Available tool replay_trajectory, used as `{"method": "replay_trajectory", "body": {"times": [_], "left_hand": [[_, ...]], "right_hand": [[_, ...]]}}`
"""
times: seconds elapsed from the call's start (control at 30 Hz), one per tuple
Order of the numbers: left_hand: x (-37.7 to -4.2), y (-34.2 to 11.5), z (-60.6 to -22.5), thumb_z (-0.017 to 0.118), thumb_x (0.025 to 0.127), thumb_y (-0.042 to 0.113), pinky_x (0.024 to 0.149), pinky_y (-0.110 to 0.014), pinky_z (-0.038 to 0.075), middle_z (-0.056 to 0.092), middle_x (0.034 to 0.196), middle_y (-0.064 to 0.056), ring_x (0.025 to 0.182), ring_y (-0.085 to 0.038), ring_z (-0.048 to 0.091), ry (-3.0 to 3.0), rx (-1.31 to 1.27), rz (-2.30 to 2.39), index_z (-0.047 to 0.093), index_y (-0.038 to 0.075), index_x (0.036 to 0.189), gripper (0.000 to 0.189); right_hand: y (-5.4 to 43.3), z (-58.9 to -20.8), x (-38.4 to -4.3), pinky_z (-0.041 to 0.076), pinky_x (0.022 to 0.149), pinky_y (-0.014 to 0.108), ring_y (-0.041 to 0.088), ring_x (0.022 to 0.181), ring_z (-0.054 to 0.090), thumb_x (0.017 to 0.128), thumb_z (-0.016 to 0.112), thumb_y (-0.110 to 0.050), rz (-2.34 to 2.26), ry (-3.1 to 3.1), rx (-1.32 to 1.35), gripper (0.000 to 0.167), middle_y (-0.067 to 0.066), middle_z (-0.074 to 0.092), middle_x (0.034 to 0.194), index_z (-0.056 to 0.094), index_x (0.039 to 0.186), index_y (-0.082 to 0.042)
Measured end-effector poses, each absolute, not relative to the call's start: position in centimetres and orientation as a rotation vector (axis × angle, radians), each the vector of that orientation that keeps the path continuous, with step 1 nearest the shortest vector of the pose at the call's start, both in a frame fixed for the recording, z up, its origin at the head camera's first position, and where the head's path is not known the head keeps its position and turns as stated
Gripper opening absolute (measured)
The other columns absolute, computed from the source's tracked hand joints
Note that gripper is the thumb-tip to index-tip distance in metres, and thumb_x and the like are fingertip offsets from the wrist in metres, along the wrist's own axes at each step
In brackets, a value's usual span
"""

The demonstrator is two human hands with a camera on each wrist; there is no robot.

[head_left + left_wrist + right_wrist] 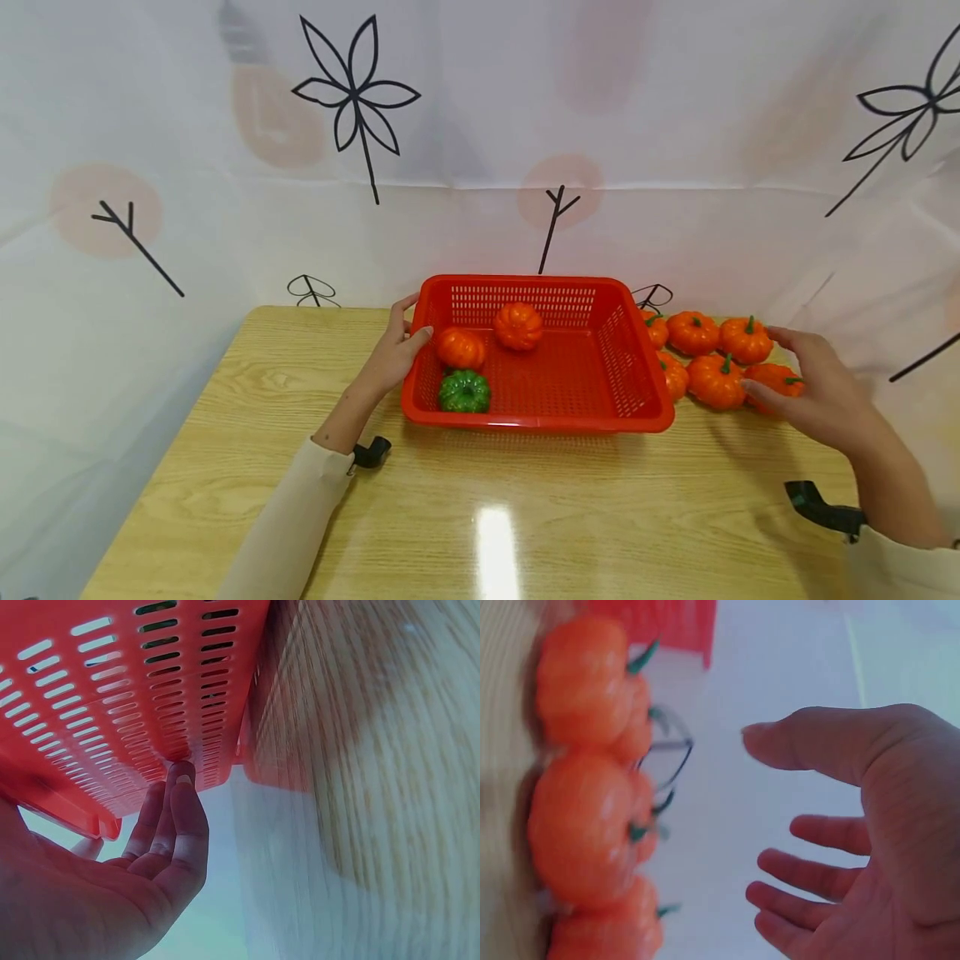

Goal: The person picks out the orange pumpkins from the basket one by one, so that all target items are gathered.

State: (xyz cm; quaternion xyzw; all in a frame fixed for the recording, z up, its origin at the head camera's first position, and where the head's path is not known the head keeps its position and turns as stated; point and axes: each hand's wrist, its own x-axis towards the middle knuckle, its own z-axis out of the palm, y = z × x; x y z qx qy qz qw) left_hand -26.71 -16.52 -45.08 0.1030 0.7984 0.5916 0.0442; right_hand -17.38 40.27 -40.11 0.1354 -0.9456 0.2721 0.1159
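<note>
A red plastic basket [536, 422] with slotted walls stands on the table. My left hand [393, 357] holds its left side, thumb over the rim and the other fingers against the outside of the slotted wall [112, 712]. Inside, toward the left, lie a green pumpkin [465, 392], an orange pumpkin [461, 348] beside it and another orange pumpkin [518, 326] farther back. Several small orange pumpkins [716, 382] with green stems sit in two rows right of the basket. Over their right end hovers my right hand [828, 392], thumb and fingers spread, holding nothing; a gap separates it from the pumpkins [581, 829] in the right wrist view.
The wood-grain table [420, 517] reaches back to a pale cloth backdrop [465, 150] with line-drawn plants. A bright light reflection [495, 550] falls on the table's front part. Black wrist mounts [825, 508] stick out from both wrists.
</note>
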Motion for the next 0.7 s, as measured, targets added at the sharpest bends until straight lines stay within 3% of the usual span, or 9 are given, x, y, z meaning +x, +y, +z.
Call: {"method": "replay_trajectory", "body": {"times": [0.07,0.13,0.23,0.33,0.47,0.7], "left_hand": [[-26.7,-16.5,-45.0,0.051,0.111,0.025,0.074,-0.044,0.067,0.051,0.121,-0.024,0.095,-0.038,0.074,2.444,0.313,1.805,0.016,0.023,0.169,0.068],[-26.7,-16.5,-44.9,0.051,0.111,0.025,0.074,-0.044,0.067,0.051,0.121,-0.024,0.095,-0.038,0.073,2.448,0.315,1.805,0.016,0.022,0.169,0.068],[-26.7,-16.5,-44.8,0.050,0.111,0.025,0.076,-0.045,0.067,0.051,0.123,-0.025,0.098,-0.040,0.073,2.446,0.329,1.808,0.014,0.021,0.169,0.069],[-26.7,-16.5,-44.8,0.050,0.111,0.026,0.078,-0.045,0.066,0.050,0.124,-0.027,0.100,-0.043,0.072,2.440,0.339,1.812,0.013,0.021,0.170,0.069],[-26.7,-16.4,-44.9,0.050,0.111,0.026,0.079,-0.046,0.066,0.050,0.126,-0.027,0.102,-0.043,0.072,2.439,0.336,1.812,0.014,0.021,0.169,0.068],[-26.6,-16.5,-44.9,0.050,0.110,0.025,0.079,-0.045,0.066,0.051,0.124,-0.025,0.099,-0.038,0.071,2.441,0.307,1.803,0.016,0.021,0.169,0.068]], "right_hand": [[39.0,-39.5,-17.4,0.013,0.123,0.018,0.061,0.131,0.036,0.090,0.081,-0.004,0.809,-2.720,0.457,0.078,0.042,0.041,0.146,0.040,0.153,0.013],[37.6,-38.9,-17.5,0.014,0.109,0.005,0.056,0.129,0.040,0.087,0.083,-0.001,0.811,-2.676,0.509,0.076,0.037,0.045,0.146,0.044,0.151,0.010],[35.7,-38.2,-17.9,0.020,0.104,0.002,0.046,0.128,0.045,0.084,0.084,0.001,0.829,-2.631,0.565,0.075,0.029,0.050,0.146,0.049,0.150,0.005],[33.9,-37.7,-18.5,0.027,0.102,0.003,0.021,0.131,0.048,0.079,0.086,0.006,0.855,-2.568,0.632,0.075,0.021,0.056,0.143,0.055,0.147,0.001],[32.0,-37.4,-19.3,0.033,0.100,0.003,-0.001,0.125,0.047,0.078,0.085,0.010,0.883,-2.510,0.722,0.073,0.013,0.060,0.139,0.059,0.144,-0.001],[28.7,-36.2,-20.5,0.032,0.103,0.003,0.025,0.129,0.051,0.085,0.083,0.005,0.886,-2.537,0.813,0.066,0.014,0.058,0.143,0.057,0.144,-0.001]]}}
